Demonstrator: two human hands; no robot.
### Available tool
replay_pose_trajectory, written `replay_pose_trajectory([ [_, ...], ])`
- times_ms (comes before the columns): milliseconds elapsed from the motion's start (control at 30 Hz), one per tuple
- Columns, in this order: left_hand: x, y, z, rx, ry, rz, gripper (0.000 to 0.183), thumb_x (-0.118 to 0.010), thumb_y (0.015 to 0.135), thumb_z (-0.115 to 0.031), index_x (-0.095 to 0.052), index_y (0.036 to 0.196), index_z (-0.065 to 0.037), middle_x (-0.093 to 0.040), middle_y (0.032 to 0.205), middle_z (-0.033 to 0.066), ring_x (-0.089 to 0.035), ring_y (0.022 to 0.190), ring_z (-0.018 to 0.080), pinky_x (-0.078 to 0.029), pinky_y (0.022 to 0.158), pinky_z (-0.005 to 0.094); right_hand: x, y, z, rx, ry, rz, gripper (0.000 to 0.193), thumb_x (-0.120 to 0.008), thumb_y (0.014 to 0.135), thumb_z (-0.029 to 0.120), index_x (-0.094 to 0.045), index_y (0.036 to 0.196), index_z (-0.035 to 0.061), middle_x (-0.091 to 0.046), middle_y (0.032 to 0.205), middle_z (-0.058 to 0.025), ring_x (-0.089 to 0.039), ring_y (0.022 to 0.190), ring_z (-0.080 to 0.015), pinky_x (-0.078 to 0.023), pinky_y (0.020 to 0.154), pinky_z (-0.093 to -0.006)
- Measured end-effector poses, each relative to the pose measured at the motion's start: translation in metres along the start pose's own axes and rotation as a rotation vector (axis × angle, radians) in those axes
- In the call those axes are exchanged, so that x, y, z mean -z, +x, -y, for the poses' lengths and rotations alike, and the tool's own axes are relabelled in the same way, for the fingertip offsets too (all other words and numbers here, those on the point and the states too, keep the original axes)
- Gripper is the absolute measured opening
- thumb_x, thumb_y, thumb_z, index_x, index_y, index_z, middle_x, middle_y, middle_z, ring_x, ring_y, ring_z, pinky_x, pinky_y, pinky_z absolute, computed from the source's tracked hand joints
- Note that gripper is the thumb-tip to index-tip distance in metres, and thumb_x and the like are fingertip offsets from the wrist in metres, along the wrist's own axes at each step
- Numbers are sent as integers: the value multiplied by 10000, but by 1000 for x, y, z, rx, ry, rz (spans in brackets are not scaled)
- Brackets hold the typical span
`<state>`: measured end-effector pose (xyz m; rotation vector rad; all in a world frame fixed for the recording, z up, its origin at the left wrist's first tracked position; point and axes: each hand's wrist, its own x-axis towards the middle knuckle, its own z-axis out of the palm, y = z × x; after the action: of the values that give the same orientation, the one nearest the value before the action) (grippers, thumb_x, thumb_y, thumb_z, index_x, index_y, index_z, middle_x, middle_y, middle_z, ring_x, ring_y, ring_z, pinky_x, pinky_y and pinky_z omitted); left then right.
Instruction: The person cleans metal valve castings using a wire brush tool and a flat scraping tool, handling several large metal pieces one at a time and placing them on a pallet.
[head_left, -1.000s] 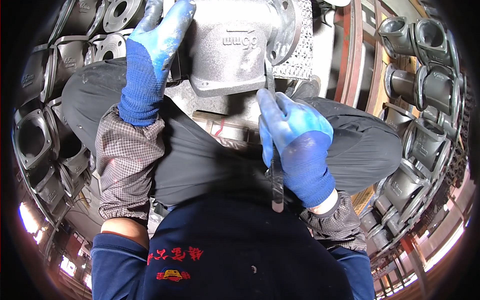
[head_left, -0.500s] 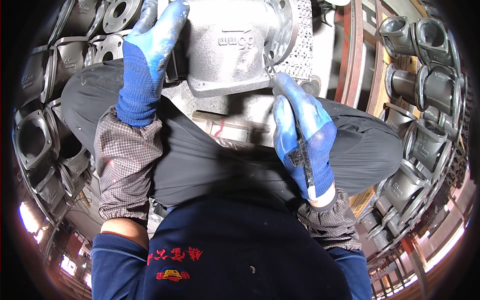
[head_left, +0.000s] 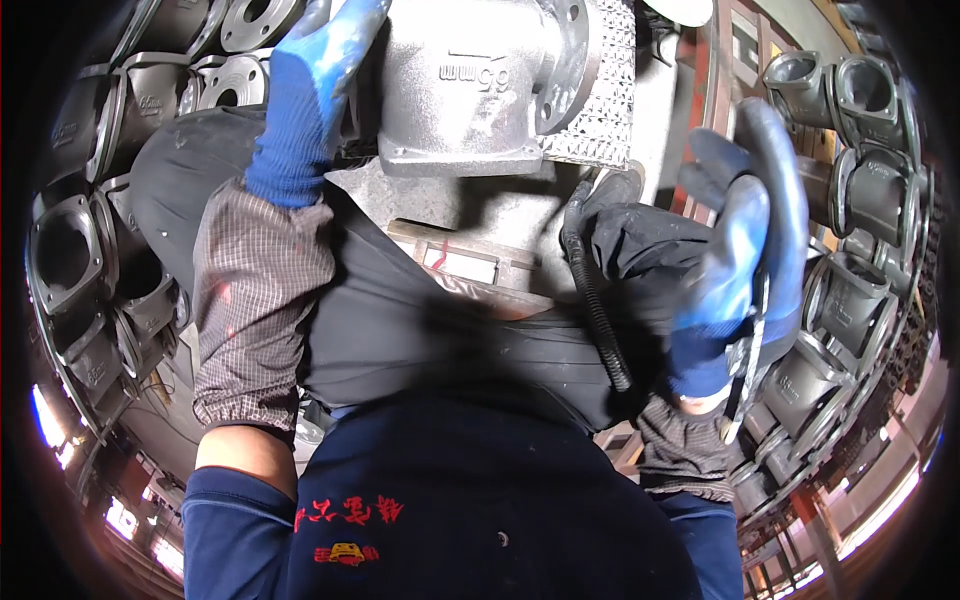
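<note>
A grey metal valve-body casting (head_left: 460,95) with flanges stands in front of me under bright light. My left hand (head_left: 335,50), in a blue coated glove, is beside its left edge; thumb and fingers point up, spread apart, the tips cut off by the frame. Whether it presses on the casting is hard to tell. My right hand (head_left: 745,230), gloved alike and blurred, is out to the right, away from the casting. A thin rod-shaped tool (head_left: 748,375) lies along its palm and wrist, held there; its working tip is hidden.
Rows of similar castings stand at left (head_left: 70,265) and right (head_left: 880,180). A black ribbed hose (head_left: 595,300) lies over my right leg. Behind the casting is a textured metal block (head_left: 605,110). Red steel rails (head_left: 705,110) run at the right; a small wooden frame (head_left: 470,255) lies below.
My right hand has swung from the casting's lower right corner out to the right, taking the tool along and uncovering the hose. My left hand has shifted slightly up in the view.
</note>
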<state>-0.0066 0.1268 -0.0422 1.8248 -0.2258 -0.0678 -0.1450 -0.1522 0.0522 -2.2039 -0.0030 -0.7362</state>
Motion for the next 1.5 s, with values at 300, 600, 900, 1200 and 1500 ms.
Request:
replay_pose_trajectory([
  [300,1,21,34,139,-191,-67,422,-550,902,-285,-525,1231,-22,-580,1160,127,-557,1054,176,-438,921,292,-11,42,-48,140,-98,204,270,-501,934,147,-586,1164,33,-633,1075,-91,-612,955,-152,-504,805,-275],
  [600,-20,1,-68,-83,718,-171,367,-629,824,-270,-606,1104,-33,-657,890,134,-633,837,219,-498,767,287,-21,38,-75,-14,20,198,291,-505,937,198,-583,1167,37,-620,1117,-98,-584,1025,-160,-473,847,-274],
  [900,-79,-21,-94,-715,623,957,465,-522,781,-306,-477,387,-63,-431,387,108,-465,403,284,-467,808,423,-23,45,-81,92,53,94,227,-518,907,75,-602,1108,9,-658,1011,-109,-634,869,-152,-497,779,-261],
  [1200,-117,27,-84,-557,787,1474,587,-484,810,-533,-599,515,-38,-502,427,113,-524,419,302,-455,476,414,-14,42,-68,-38,70,82,237,-508,908,48,-591,1125,3,-627,1071,-128,-634,909,-172,-499,782,-264],
  [1500,-111,34,-97,-474,787,1555,583,-477,821,-521,-575,512,-37,-542,501,138,-542,466,337,-468,476,416,-14,48,-70,-63,-17,85,242,-531,875,23,-601,1105,-3,-635,1027,-143,-638,891,-208,-498,771,-273],
])
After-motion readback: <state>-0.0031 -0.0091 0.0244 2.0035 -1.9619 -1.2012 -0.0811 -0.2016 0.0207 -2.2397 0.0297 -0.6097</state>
